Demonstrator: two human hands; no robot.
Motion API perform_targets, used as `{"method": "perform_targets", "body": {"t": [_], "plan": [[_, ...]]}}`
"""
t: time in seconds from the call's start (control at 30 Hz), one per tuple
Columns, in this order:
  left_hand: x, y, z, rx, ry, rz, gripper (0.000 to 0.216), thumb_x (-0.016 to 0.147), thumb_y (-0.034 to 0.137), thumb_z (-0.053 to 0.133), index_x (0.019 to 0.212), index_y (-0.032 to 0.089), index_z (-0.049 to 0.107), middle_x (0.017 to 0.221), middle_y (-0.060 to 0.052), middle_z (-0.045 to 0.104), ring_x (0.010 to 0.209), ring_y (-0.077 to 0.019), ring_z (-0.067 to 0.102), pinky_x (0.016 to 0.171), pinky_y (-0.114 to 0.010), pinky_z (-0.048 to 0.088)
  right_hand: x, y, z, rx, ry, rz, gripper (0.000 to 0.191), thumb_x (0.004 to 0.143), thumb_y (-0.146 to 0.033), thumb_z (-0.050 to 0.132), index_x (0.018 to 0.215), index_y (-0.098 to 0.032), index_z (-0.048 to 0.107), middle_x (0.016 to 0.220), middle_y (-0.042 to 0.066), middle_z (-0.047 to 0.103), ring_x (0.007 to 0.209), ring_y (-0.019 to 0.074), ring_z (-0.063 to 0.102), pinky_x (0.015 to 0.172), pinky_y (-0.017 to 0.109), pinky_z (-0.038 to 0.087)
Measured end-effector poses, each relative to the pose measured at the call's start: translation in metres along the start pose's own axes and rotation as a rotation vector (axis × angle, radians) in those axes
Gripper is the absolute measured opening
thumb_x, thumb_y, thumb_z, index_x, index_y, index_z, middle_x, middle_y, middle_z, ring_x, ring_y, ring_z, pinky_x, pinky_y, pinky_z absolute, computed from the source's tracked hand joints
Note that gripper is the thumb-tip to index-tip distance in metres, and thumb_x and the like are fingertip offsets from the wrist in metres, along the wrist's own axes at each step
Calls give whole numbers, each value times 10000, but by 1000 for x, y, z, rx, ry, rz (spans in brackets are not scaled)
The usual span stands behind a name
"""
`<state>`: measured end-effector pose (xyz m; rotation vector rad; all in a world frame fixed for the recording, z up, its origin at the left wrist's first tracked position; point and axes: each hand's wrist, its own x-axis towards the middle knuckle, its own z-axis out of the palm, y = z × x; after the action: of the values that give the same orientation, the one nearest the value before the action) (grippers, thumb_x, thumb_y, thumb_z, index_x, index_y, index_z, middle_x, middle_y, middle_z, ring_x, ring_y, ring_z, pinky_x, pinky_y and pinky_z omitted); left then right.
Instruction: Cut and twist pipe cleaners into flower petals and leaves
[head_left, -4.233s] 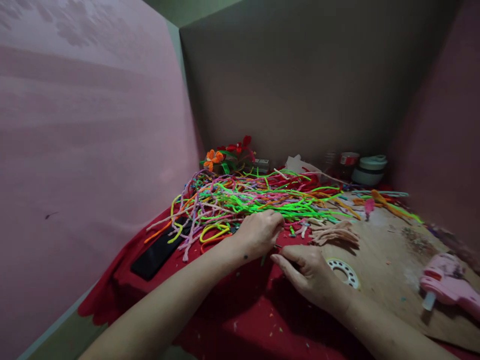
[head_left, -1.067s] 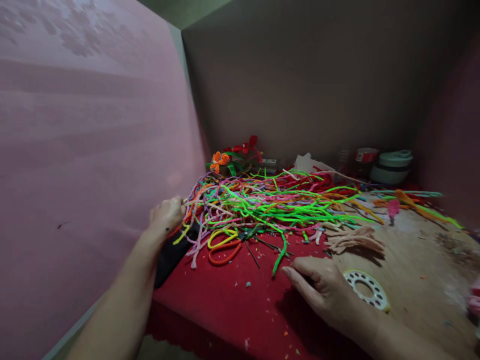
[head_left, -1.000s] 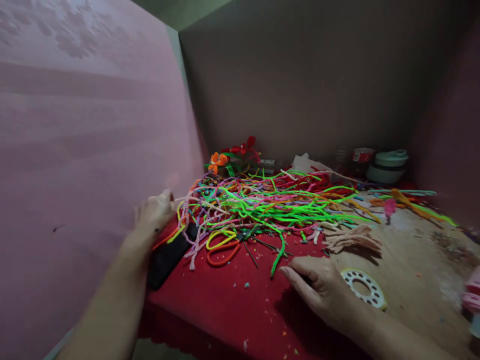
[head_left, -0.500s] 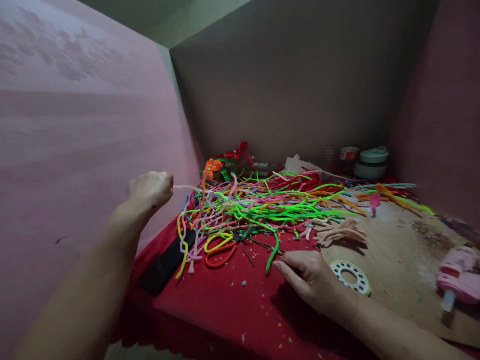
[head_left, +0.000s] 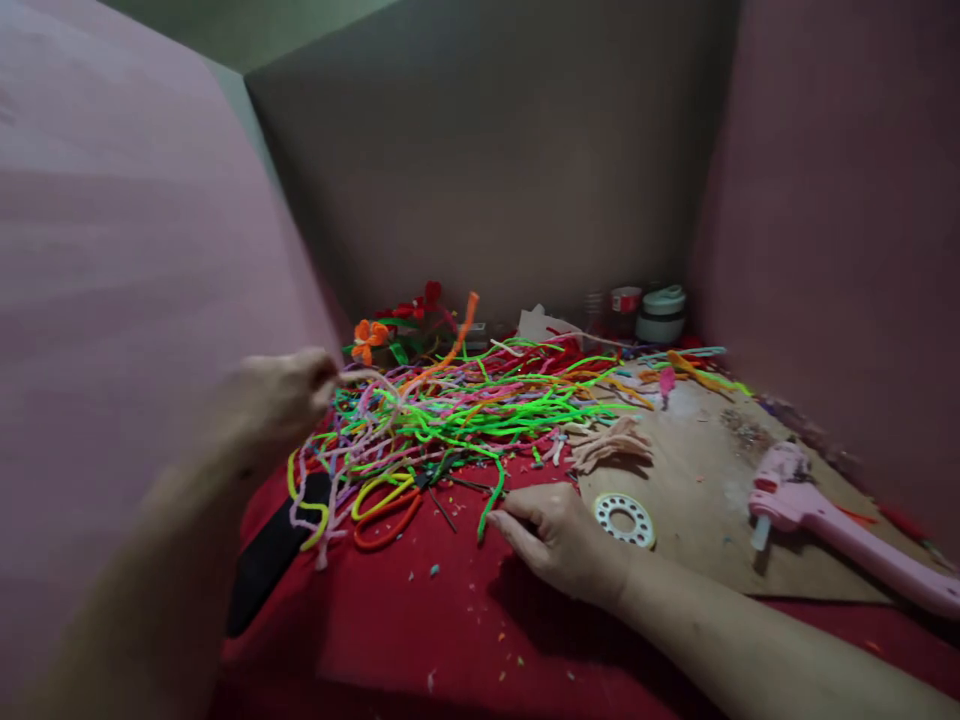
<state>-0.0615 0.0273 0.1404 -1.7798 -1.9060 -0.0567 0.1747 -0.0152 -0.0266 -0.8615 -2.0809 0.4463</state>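
Observation:
My left hand [head_left: 289, 390], blurred, is closed in a fist at the left end of the pile. A pale pink pipe cleaner [head_left: 367, 376] runs from the fist into the tangled pile of coloured pipe cleaners [head_left: 517, 415]. Near the front of the pile, my right hand [head_left: 559, 540] rests low over the red cloth with thumb and forefinger pinched; what they hold, if anything, is hidden. Just left of those fingertips hangs the bent end of a green pipe cleaner [head_left: 491, 510]. An orange pipe cleaner [head_left: 459, 335] sticks up from the pile beside an orange flower [head_left: 369, 340].
Scissors with yellow and red-orange handles [head_left: 386, 522] lie before the pile, near a black flat object [head_left: 274, 560]. Rightward are a white ring with holes [head_left: 624, 521], a beige bundle [head_left: 611, 445] and a pink glue gun [head_left: 840, 525] on a board [head_left: 690, 540]. Walls enclose the table.
The view has swung right, so the pile sits further left and more of the glue gun shows. My left fist is closer to the pile. An orange pipe cleaner now stands up from it.

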Motion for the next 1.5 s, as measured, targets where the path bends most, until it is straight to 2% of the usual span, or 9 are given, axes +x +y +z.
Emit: {"method": "perform_targets", "body": {"t": [0.03,0.23,0.4,0.53,0.63,0.8,1.17,1.33,1.5], "plan": [[-1,2,-1,-54,112,-30,228,762,360,478,845,231,647,732,-31,651,580,-164,528,513,-248,306,0,0,0,-1,5,-11,316,840,-237,455,535,-159,483,480,-32,433,456,68,390,485,200,268],[-23,64,3,-771,180,154,199,763,346,521,752,182,633,576,33,577,515,-82,482,510,-184,358,0,-1,1,-36,-20,-27,311,835,-258,468,542,-161,500,493,-16,492,472,75,428,486,202,265],[-34,129,29,-827,233,406,133,799,261,501,766,164,586,642,14,584,562,-85,499,556,-185,377,1,0,0,-81,-69,9,268,810,-224,469,564,-156,550,521,12,573,474,88,460,490,212,274],[-36,163,48,-825,6,793,121,805,175,472,773,167,588,715,4,609,635,-91,531,604,-181,399,1,2,1,-72,-153,-14,215,792,-251,488,653,-167,629,604,28,638,504,104,489,484,222,271],[-33,177,56,-819,-156,876,112,782,152,502,767,171,611,726,6,624,650,-94,545,614,-178,402,1,2,2,-92,-205,-34,234,771,-245,496,595,-155,622,563,30,627,478,102,457,467,233,255],[-26,183,66,-677,-262,907,127,795,207,508,758,184,626,713,1,629,641,-112,553,587,-194,389,2,0,3,-92,-198,-80,277,786,-272,487,578,-148,621,545,33,625,461,98,426,457,245,235],[-26,180,67,-623,-180,909,125,802,212,499,768,191,617,738,-5,627,650,-118,552,581,-201,375,1,2,5,36,-168,-48,267,756,-248,507,513,-142,541,485,-3,526,454,79,351,459,242,220],[-25,152,45,-773,33,736,112,795,158,503,704,168,568,691,13,590,633,-91,524,600,-187,369,5,0,-3,574,-122,340,296,748,-315,537,510,-154,466,428,-51,395,407,60,344,410,201,242],[-34,121,33,-608,132,724,178,845,224,455,701,176,547,687,15,550,605,-92,490,556,-205,328,20,11,-14,1173,268,532,327,792,-458,488,775,-146,584,551,-31,540,354,54,411,357,187,283]]}}
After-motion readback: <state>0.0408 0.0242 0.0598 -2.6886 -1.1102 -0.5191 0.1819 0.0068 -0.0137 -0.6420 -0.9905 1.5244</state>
